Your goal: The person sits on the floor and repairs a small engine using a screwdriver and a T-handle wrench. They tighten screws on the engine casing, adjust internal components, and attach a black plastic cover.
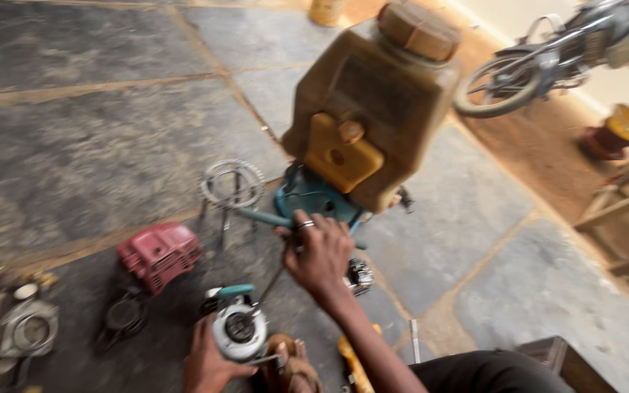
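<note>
While the left hand clamped the starter, the right hand gripped its cord. Starter looked rigid, light; best held by its rim.

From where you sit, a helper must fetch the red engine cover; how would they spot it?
Start at the big brown tank with a yellow panel standing on the stone floor. Look lower left, past the toothed sprocket ring. The red engine cover lies there, the only red, vented plastic housing among grey metal parts.

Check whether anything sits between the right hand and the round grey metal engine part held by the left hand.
Nothing visible blocks it. The right hand is above the round grey metal engine part, joined only by a thin dark cord; the left hand grips it from below.
</note>
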